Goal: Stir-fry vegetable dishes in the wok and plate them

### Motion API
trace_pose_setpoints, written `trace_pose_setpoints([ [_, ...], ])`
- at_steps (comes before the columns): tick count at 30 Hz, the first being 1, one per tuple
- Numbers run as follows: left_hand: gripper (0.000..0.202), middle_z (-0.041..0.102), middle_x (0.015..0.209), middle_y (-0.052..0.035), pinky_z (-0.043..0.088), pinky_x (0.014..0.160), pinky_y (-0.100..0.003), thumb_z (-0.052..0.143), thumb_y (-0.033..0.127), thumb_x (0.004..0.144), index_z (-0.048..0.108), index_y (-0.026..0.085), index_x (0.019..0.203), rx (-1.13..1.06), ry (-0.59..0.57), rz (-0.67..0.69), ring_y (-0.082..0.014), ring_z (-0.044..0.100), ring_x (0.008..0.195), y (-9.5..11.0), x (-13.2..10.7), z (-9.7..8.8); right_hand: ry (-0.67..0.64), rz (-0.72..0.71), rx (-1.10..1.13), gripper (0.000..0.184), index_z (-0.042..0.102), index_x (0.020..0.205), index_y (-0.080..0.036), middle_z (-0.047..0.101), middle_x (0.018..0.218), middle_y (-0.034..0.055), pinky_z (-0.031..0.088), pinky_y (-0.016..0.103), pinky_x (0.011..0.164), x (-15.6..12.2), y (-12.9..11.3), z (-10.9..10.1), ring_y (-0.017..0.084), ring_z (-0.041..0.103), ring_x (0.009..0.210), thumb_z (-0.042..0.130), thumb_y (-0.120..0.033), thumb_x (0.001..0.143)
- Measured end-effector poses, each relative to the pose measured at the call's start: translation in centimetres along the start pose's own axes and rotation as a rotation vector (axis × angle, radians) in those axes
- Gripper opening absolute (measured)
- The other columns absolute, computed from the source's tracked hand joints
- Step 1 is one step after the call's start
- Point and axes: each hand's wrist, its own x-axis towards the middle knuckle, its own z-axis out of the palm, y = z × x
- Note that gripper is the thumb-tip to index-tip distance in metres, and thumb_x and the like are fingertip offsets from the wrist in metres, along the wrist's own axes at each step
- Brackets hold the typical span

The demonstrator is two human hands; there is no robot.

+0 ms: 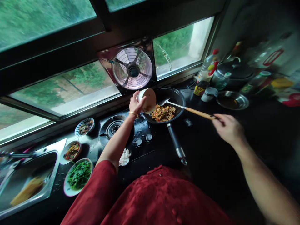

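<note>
My left hand (pixel 136 104) grips a white bowl (pixel 149 99), tilted over the left side of a black frying pan (pixel 179 99). Some brown residue clings inside the bowl. Shredded food with red bits (pixel 163 113) lies heaped in the pan. In my right hand (pixel 228 128) is the end of a wooden-handled spatula (pixel 199 113), its metal blade resting in the pan by the food. The pan's dark handle (pixel 174 140) points toward me, and neither hand touches it.
Left of the pan is a bare gas burner (pixel 114 127). Plates of food and a plate of greens (pixel 79 174) stand beside the sink (pixel 52 184). Bottles, a jar (pixel 209 94) and a metal dish (pixel 232 100) are at right. A fan (pixel 133 69) sits in the window.
</note>
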Motion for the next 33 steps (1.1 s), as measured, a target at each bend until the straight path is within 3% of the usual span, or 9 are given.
trace_pose_setpoints([
  [4, 0.059, 0.063, 0.114, -0.0068, 0.046, 0.099, -0.041, 0.072, 0.047, 0.076, 0.056, 0.024, 0.129, -0.029, 0.062, -0.115, -0.0247, 0.061, 0.106, 1.0, 0.2, 1.8, -0.509, -0.230, -0.161, 0.055, 0.047, 0.142, -0.019, 0.066, 0.112, 0.0158, 0.046, 0.035, 0.070, 6.0, -3.7, 1.7, 0.025, 0.065, 0.083, 0.049, -0.037, 0.090],
  [6, 0.057, 0.064, 0.113, -0.0070, 0.047, 0.098, -0.039, 0.070, 0.048, 0.078, 0.057, 0.023, 0.127, -0.091, 0.116, -0.165, -0.0230, 0.061, 0.106, 1.3, 0.0, 2.4, -0.637, -0.306, -0.198, 0.052, 0.044, 0.144, -0.017, 0.069, 0.102, 0.0151, 0.043, 0.032, 0.065, 7.7, -3.8, 1.9, 0.023, 0.066, 0.077, 0.044, -0.028, 0.093],
  [9, 0.055, 0.064, 0.112, -0.0083, 0.051, 0.090, -0.036, 0.064, 0.053, 0.081, 0.057, 0.020, 0.124, -0.202, 0.215, -0.269, -0.0208, 0.062, 0.101, 1.5, -1.1, 2.7, -0.584, -0.383, -0.105, 0.047, 0.053, 0.138, -0.018, 0.072, 0.095, 0.0120, 0.046, 0.031, 0.063, 8.7, -0.7, 0.5, 0.024, 0.068, 0.076, 0.043, -0.026, 0.093],
  [14, 0.057, 0.063, 0.111, -0.0087, 0.053, 0.061, -0.028, 0.049, 0.059, 0.089, 0.052, 0.019, 0.130, -0.339, 0.231, -0.409, -0.0175, 0.063, 0.082, 1.4, -3.7, 2.4, -0.397, -0.342, 0.337, 0.046, 0.058, 0.134, -0.023, 0.073, 0.111, 0.0075, 0.058, 0.037, 0.071, 7.9, 5.5, -3.4, 0.027, 0.072, 0.088, 0.052, -0.033, 0.089],
  [16, 0.056, 0.063, 0.114, -0.0085, 0.053, 0.058, -0.027, 0.049, 0.058, 0.089, 0.052, 0.021, 0.130, -0.343, 0.222, -0.412, -0.0181, 0.064, 0.085, 1.4, -4.3, 2.5, -0.434, -0.337, 0.457, 0.047, 0.059, 0.133, -0.023, 0.072, 0.113, 0.0062, 0.059, 0.037, 0.076, 7.5, 5.3, -3.8, 0.026, 0.072, 0.091, 0.053, -0.034, 0.089],
  [20, 0.056, 0.063, 0.119, -0.0077, 0.056, 0.075, -0.029, 0.050, 0.059, 0.089, 0.051, 0.021, 0.130, -0.323, 0.196, -0.358, -0.0196, 0.063, 0.100, 2.0, -4.4, 3.3, -0.506, -0.422, 0.527, 0.046, 0.061, 0.131, -0.019, 0.070, 0.119, 0.0068, 0.057, 0.036, 0.088, 7.6, 1.5, -2.5, 0.024, 0.070, 0.099, 0.050, -0.030, 0.088],
  [24, 0.061, 0.062, 0.124, -0.0090, 0.055, 0.082, -0.031, 0.050, 0.062, 0.087, 0.050, 0.020, 0.131, -0.339, 0.187, -0.331, -0.0192, 0.064, 0.103, 2.9, -4.0, 3.9, -0.510, -0.476, 0.500, 0.046, 0.059, 0.133, -0.017, 0.071, 0.117, 0.0082, 0.057, 0.034, 0.084, 7.6, -0.7, -1.0, 0.023, 0.070, 0.097, 0.046, -0.027, 0.090],
  [30, 0.061, 0.063, 0.125, -0.0106, 0.054, 0.088, -0.033, 0.047, 0.064, 0.086, 0.056, 0.021, 0.128, -0.277, 0.161, -0.248, -0.0218, 0.062, 0.112, 4.2, -3.6, 3.2, -0.436, -0.668, 0.374, 0.047, 0.056, 0.137, -0.021, 0.071, 0.087, 0.0047, 0.049, 0.029, 0.064, 8.0, 1.4, -1.1, 0.018, 0.065, 0.070, 0.044, -0.025, 0.092],
  [33, 0.067, 0.066, 0.115, -0.0116, 0.053, 0.087, -0.034, 0.055, 0.061, 0.083, 0.052, 0.016, 0.132, -0.176, 0.140, -0.224, -0.0222, 0.063, 0.105, 4.2, -3.1, 2.8, -0.363, -0.754, 0.241, 0.047, 0.055, 0.138, -0.022, 0.064, 0.075, 0.0027, 0.041, 0.029, 0.056, 9.0, 2.7, -1.5, 0.016, 0.058, 0.060, 0.041, -0.024, 0.092],
])
